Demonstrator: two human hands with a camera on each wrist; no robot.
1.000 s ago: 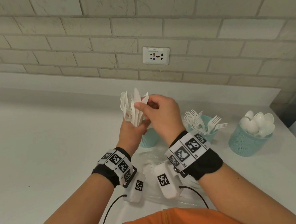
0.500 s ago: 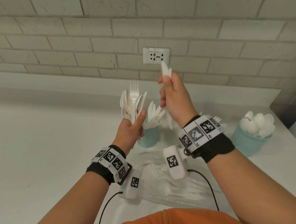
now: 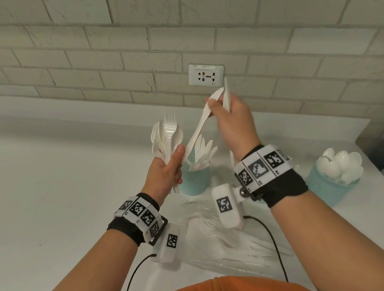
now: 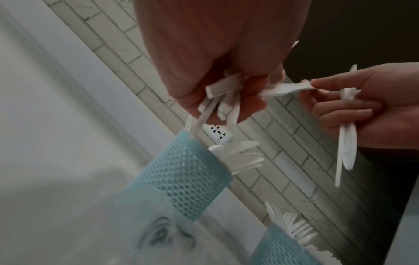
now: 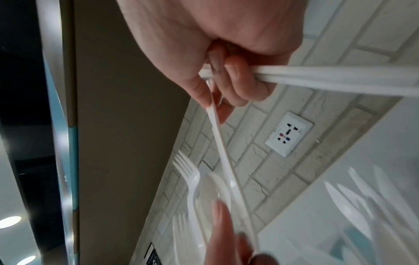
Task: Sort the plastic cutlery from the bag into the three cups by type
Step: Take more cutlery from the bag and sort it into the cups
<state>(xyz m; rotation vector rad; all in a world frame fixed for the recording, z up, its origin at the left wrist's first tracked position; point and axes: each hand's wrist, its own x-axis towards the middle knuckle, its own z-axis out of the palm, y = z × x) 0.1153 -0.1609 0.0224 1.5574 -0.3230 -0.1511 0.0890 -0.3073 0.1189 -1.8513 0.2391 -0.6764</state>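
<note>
The left hand (image 3: 167,168) is raised above the white counter (image 3: 56,182), fingers curled round the handles of a mixed bunch of white plastic cutlery (image 3: 166,136); one fork stands tallest in the bunch, with spoon bowls fanned beside it. The right hand (image 3: 233,122) is higher and to the right, in front of the wall socket (image 3: 206,74). Its thumb and forefinger pinch the end of a knife (image 3: 199,127) that slants down-left into the left hand's bunch, while its other fingers are curled round one or more further pieces whose tip sticks up past the knuckles; the wrist views show these as long flat blades. Just behind the left hand stands a blue mesh cup of knives (image 3: 195,180). A second blue cup holding forks (image 4: 292,243) shows in the left wrist view only, and a cup of spoons (image 3: 330,183) stands at the far right. The clear plastic bag (image 3: 237,241) with more cutlery lies on the near counter between the forearms
</note>
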